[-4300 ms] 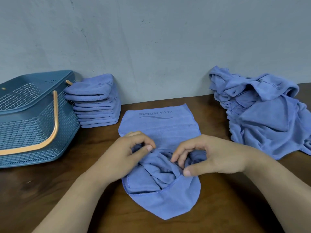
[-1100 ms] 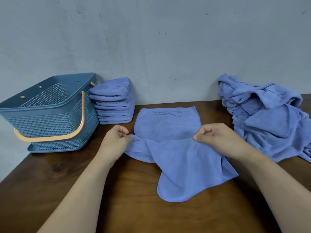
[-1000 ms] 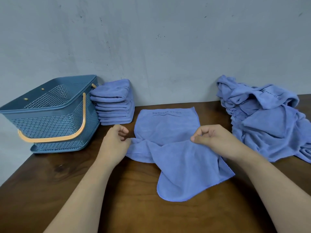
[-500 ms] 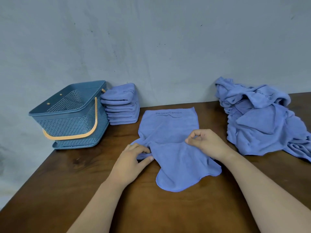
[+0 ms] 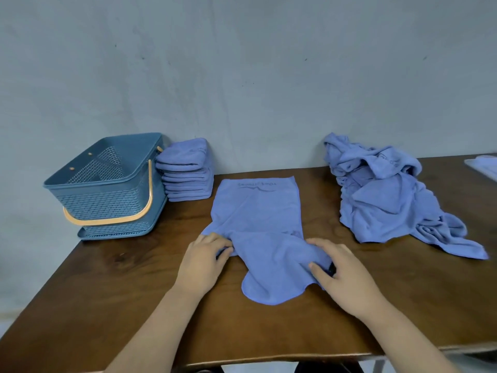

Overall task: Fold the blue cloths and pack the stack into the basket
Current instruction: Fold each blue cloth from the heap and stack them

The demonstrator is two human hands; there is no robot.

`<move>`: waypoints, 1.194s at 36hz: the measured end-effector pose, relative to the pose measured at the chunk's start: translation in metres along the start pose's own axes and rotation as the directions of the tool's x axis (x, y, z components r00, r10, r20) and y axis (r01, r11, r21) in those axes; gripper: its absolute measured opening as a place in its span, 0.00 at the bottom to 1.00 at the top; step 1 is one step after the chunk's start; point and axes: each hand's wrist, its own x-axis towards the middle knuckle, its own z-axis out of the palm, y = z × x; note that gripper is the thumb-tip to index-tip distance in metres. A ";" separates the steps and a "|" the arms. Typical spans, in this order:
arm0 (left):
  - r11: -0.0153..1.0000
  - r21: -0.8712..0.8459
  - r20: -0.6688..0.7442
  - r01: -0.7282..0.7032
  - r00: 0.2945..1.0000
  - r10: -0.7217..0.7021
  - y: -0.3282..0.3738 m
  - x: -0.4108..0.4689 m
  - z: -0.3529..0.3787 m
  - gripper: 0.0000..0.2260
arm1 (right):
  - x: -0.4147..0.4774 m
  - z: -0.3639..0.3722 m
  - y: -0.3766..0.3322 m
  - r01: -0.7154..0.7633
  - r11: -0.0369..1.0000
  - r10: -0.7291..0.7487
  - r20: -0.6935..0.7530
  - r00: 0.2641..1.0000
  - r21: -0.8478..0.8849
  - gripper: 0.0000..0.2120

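Observation:
A blue cloth (image 5: pixel 256 211) lies spread in the middle of the wooden table (image 5: pixel 134 305), its printed end toward the wall and its near part doubled over in a loose flap. My left hand (image 5: pixel 204 262) holds the cloth's left edge at the fold. My right hand (image 5: pixel 343 273) grips the right edge, thumb on top of the flap. A stack of folded blue cloths (image 5: pixel 185 170) stands against the wall. Just left of it sits the blue mesh basket (image 5: pixel 107 184) with an orange handle, and nothing shows inside it.
A heap of unfolded blue cloths (image 5: pixel 390 195) covers the table's right side. A pale flat object (image 5: pixel 484 168) shows at the far right edge. The grey wall runs along the table's back. The table's front edge is close to me.
Both hands have come down onto the table at the cloth's sides, and the folded flap lies flatter. My view has pulled back and shifted, so the basket appears further right.

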 end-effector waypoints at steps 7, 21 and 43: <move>0.989 -0.141 -0.091 -0.048 0.995 0.036 0.007 -0.008 -0.015 0.05 | -0.018 -0.003 -0.006 -0.017 1.000 0.018 -0.061 0.998 0.017 0.18; 0.868 -0.354 -0.137 0.347 0.899 -0.415 0.001 -0.058 -0.043 0.13 | -0.038 -0.015 -0.022 -0.011 0.960 0.003 0.027 1.000 0.279 0.24; 0.981 -0.170 0.221 -0.098 0.966 0.135 0.028 -0.097 -0.064 0.08 | -0.041 -0.028 -0.016 -0.179 0.841 0.245 -0.063 0.968 0.511 0.10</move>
